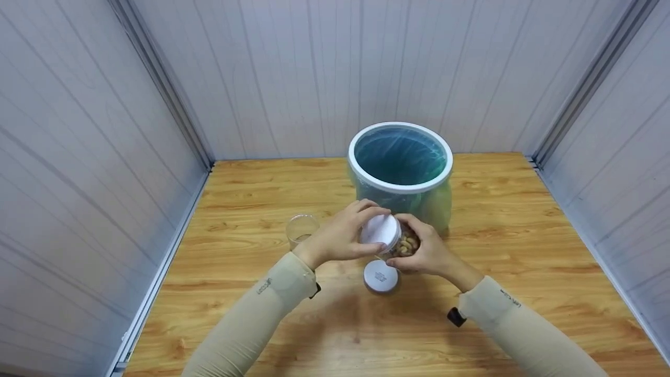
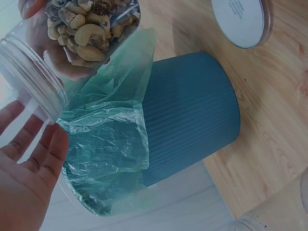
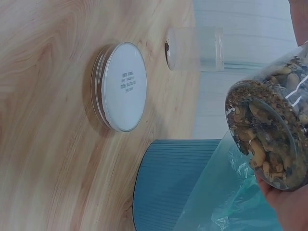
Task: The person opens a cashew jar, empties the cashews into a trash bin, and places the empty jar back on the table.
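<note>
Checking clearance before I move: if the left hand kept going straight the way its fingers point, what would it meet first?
The left hand points right across the jar's white lid, which its fingers already touch. Past that comes the right hand holding the nut jar; depth there is unclear.

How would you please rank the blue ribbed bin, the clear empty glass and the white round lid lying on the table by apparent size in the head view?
1. Blue ribbed bin, clearly largest.
2. and 3. Clear empty glass and white round lid look alike; no ranking.

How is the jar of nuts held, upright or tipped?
Tipped. The nut jar lies almost sideways above the table; the right hand grips its base and the left hand holds its white lid.
</note>
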{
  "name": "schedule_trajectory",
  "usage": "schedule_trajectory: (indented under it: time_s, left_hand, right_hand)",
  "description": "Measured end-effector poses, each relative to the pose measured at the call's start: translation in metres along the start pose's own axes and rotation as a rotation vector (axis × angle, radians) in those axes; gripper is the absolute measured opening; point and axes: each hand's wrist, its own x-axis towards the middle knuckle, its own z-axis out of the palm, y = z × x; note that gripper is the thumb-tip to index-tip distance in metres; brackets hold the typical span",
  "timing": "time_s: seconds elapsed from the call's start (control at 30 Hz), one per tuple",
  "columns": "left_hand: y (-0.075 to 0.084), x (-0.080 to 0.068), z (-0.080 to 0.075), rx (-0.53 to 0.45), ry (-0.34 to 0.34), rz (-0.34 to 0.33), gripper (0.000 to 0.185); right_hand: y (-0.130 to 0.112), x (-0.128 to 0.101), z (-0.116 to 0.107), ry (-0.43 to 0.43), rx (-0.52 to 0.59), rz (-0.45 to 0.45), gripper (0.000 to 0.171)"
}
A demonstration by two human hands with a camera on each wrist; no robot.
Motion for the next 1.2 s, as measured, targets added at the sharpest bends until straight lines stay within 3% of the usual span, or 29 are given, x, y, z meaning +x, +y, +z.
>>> schedule_trajectory:
  time_s: [0.23,0.47,0.6,0.73,0.83,0.97,1.2]
  left_hand:
    - [0.0012,0.0001,0.0034,0.012,0.006,-0.086,0.06]
    - [0.0063,-0.0002,0.0051,0.09,0.008,-0.173,0.06]
    - [0.0046,-0.0007,0.005,0.091,0.006,-0.115,0.069]
    - [0.0029,-0.0024,0.0034,0.017,-0.032,-0.018,0.078]
    - [0.0028,-0.0028,0.003,-0.019,-0.067,0.016,0.079]
    - [0.003,-0.0024,0.0034,-0.022,-0.087,0.014,0.078]
    - [0.0025,-0.0002,0.0053,-0.005,-0.06,-0.01,0.077]
  right_hand:
    - [0.0,-0.0002,-0.0005,-0.004,-0.012,0.004,0.08]
    - [0.0014,-0.0018,-0.0004,0.001,-0.015,-0.009,0.079]
    - [0.002,-0.0021,-0.0005,0.01,-0.001,-0.021,0.079]
    - [0.001,-0.002,-0.0008,0.016,0.005,-0.015,0.081]
    - [0.0005,-0.0022,-0.0009,0.018,0.004,-0.011,0.081]
    - [0.0015,-0.003,-0.0012,0.017,0.0,-0.008,0.081]
    - [0.0007,-0.0038,-0.0013,0.007,-0.001,0.011,0.081]
